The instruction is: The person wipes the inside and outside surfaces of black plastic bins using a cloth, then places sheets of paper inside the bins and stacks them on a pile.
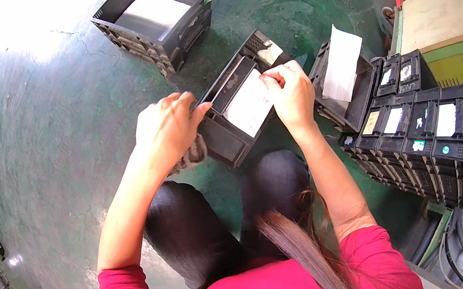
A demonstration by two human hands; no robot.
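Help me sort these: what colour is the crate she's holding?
Dark grey to black crate, with a white label; the head view shows it.

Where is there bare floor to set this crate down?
Bare green floor lies left of the left hand, below the open black bin. The right is crowded: the right hand, the held crate, and the stacked crates.

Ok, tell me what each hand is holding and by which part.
The left hand grips the dark plastic crate by its near-left rim. The right hand pinches the top edge of the white label on the crate's side.
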